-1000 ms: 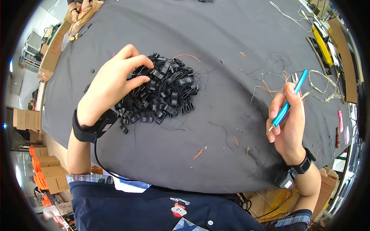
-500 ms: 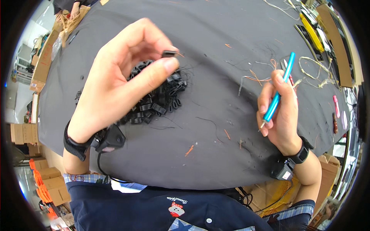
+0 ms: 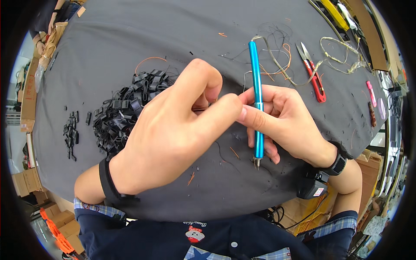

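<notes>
The right hand [image 3: 286, 119] grips a blue pen-like tool [image 3: 256, 82] whose cord [image 3: 299, 84] could, if tugged, snag on red scissors [image 3: 319, 88], upper right; whether the left hand [image 3: 169, 138] grasps anything, I can't tell.

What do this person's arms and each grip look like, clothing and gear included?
Short navy sleeves have blue plaid trim. The left grip is gloveless, with a black wristband; the right grip is gloveless too, with a black wrist strap and a boxy black device bearing a small white label.
</notes>
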{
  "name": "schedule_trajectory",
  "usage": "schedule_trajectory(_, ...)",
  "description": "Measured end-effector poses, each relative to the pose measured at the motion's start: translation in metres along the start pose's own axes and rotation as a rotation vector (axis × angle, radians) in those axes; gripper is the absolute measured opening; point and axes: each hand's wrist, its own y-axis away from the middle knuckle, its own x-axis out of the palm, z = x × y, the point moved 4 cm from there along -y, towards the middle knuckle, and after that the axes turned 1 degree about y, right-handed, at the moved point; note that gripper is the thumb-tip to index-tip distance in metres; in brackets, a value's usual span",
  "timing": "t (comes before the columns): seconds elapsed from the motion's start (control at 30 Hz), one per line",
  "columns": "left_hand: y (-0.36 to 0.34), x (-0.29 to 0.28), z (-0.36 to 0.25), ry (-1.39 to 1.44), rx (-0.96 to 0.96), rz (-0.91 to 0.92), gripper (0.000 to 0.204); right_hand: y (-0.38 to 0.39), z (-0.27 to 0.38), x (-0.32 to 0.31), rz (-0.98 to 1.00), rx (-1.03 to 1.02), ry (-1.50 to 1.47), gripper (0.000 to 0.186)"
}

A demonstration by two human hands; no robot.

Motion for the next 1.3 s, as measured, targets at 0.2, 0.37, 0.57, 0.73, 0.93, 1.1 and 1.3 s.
schedule_trajectory(0.2, -0.002, 0.000, 0.002, 0.040, -0.006, -0.027, 0.026, -0.003, -0.002, 0.004, 0.029, 0.024, 0.010, 0.024)
schedule_trajectory(0.37, -0.005, -0.001, 0.009, 0.141, -0.220, 0.100, 0.036, -0.002, 0.000, 0.007, -0.001, 0.015, 0.054, 0.021)
schedule_trajectory(0.57, -0.005, -0.002, 0.015, 0.248, -0.341, 0.259, 0.026, -0.002, -0.004, -0.007, -0.035, 0.133, 0.000, 0.015)
schedule_trajectory(0.73, -0.003, -0.001, 0.012, 0.181, -0.360, 0.214, 0.019, 0.001, 0.001, 0.000, -0.027, 0.184, 0.077, 0.014)
schedule_trajectory(0.93, -0.003, 0.007, 0.016, 0.139, -0.272, 0.334, 0.018, -0.004, 0.000, 0.003, -0.024, 0.208, 0.235, 0.013)
schedule_trajectory(1.1, -0.011, 0.009, 0.016, 0.082, -0.183, 0.390, 0.013, -0.005, -0.002, 0.002, -0.043, 0.156, 0.286, 0.022)
schedule_trajectory(1.3, -0.017, 0.015, 0.015, 0.242, -0.383, 0.431, 0.006, -0.005, 0.000, -0.024, -0.286, -0.268, 0.050, 0.021)
